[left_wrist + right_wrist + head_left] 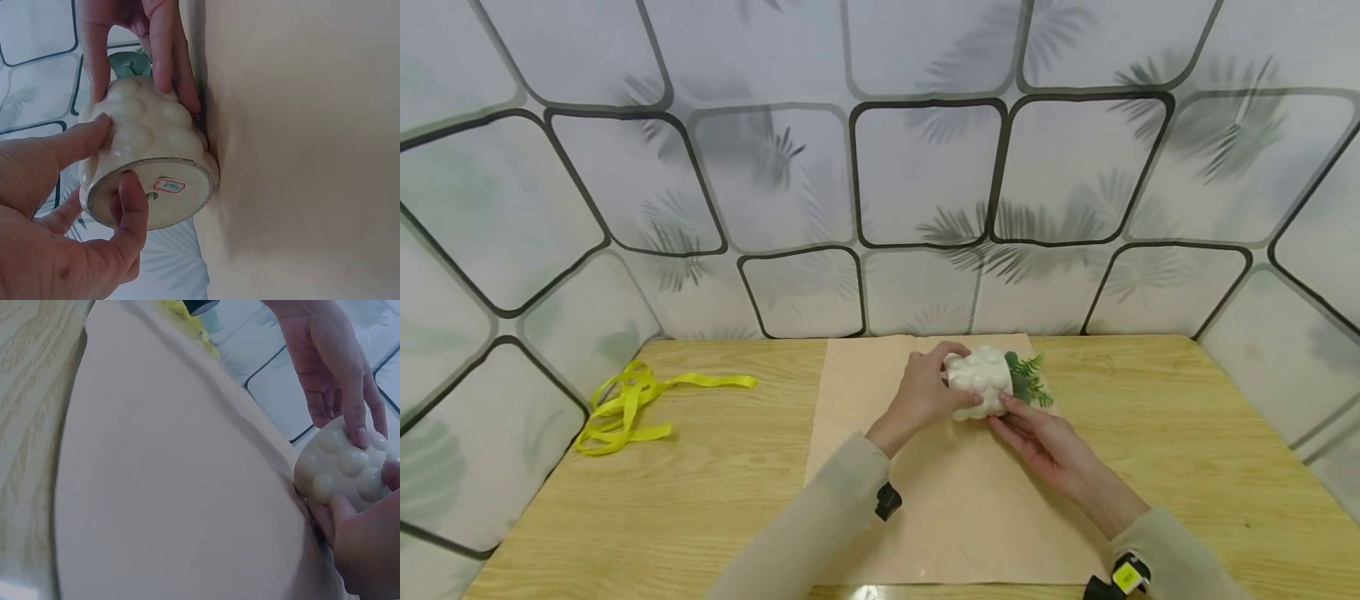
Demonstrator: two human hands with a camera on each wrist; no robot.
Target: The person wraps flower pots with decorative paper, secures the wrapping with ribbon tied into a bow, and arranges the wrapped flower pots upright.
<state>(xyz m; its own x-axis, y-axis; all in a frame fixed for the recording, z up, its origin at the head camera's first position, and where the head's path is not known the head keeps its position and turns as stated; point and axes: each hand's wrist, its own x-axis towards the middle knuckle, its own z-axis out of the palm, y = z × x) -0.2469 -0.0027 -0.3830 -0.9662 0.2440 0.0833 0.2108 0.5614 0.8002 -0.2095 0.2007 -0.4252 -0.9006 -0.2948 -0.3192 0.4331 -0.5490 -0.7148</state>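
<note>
A white glazed flowerpot (979, 382) with round bumps lies on its side over a sheet of brown paper (951, 517). Green leaves (1028, 379) stick out of its mouth toward the right. My left hand (927, 392) grips the pot round its base, with fingertips over the bottom edge. In the left wrist view the pot's flat bottom (178, 203) shows a small hole and a red-edged sticker. At the mouth end my right hand (1056, 446) holds the pot from the near side, its thumb and fingers on the bumpy wall.
A loose tangle of yellow ribbon (625, 408) lies at the left of the wooden table (730, 492). Patterned fabric (925, 183) rises as a wall behind the table and along both sides. The paper's near edge runs close to the table's front.
</note>
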